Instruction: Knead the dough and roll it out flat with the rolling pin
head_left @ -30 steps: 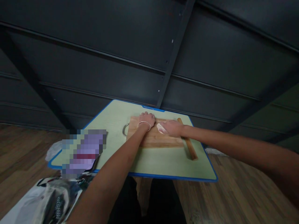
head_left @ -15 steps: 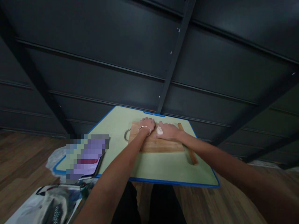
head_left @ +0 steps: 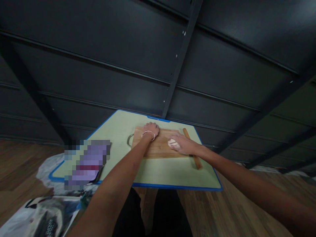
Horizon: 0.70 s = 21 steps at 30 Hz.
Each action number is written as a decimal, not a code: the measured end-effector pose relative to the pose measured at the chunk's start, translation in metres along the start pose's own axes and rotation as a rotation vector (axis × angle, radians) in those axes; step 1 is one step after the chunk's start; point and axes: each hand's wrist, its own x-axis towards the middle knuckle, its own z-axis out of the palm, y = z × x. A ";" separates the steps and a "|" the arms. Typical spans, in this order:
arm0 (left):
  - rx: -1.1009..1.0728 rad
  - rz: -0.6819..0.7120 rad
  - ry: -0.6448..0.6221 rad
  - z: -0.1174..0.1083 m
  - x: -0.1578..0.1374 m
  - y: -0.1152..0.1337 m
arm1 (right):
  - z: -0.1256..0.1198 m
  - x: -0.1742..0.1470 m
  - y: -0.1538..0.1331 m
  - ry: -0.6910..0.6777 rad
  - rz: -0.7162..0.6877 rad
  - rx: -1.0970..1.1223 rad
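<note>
A pale lump of dough (head_left: 173, 143) is gripped in my right hand (head_left: 182, 141), over the right part of a wooden cutting board (head_left: 159, 149). The fingers of that hand are bent around the dough, and part of the lump is hidden. At the board's far left, my left hand (head_left: 150, 129), with a thin bracelet on its wrist, is closed over the far edge. Its fingertips are mostly hidden. A wooden rolling pin (head_left: 197, 162) lies just right of the board, partly covered by my right forearm.
The board lies on a pale green table (head_left: 118, 131) with a blue rim. A metal handle (head_left: 128, 140) sticks out on its left. A blurred-out purple item (head_left: 91, 161) lies at the table's left. Bags (head_left: 41, 214) are at lower left. A dark panelled wall (head_left: 111, 59) stands behind.
My right hand has shifted right across the board, away from my left hand, and more of the dough shows. My left hand keeps its place on the board. The whole view has shifted slightly.
</note>
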 end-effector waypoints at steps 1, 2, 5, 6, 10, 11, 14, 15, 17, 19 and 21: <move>-0.001 0.004 0.000 -0.001 -0.001 0.000 | -0.002 0.000 -0.001 -0.016 0.007 -0.021; -0.002 0.008 -0.003 -0.002 -0.001 0.000 | -0.003 0.001 -0.002 -0.033 0.010 -0.042; -0.005 0.017 -0.013 -0.005 -0.004 0.001 | -0.001 0.007 -0.006 -0.090 0.002 -0.112; -0.008 0.019 -0.016 -0.006 -0.005 0.001 | 0.000 0.010 -0.009 -0.088 0.017 -0.143; -0.032 0.017 -0.018 -0.006 -0.005 0.001 | 0.005 0.021 -0.024 -0.043 0.132 -0.298; -0.037 0.018 -0.017 -0.006 -0.005 0.001 | 0.005 0.024 -0.028 -0.055 0.138 -0.329; -0.042 0.010 -0.018 -0.005 -0.005 0.001 | 0.003 0.039 -0.035 -0.135 0.120 -0.399; -0.041 0.008 -0.020 -0.005 -0.005 0.001 | 0.001 0.044 -0.035 -0.173 0.115 -0.424; -0.037 0.004 -0.024 -0.007 -0.006 0.003 | -0.001 0.057 -0.035 -0.244 0.121 -0.465; -0.042 0.000 -0.028 -0.009 -0.007 0.004 | -0.001 0.068 -0.034 -0.301 0.139 -0.465; -0.052 -0.006 -0.047 -0.012 -0.008 0.006 | -0.001 0.078 -0.033 -0.319 0.176 -0.448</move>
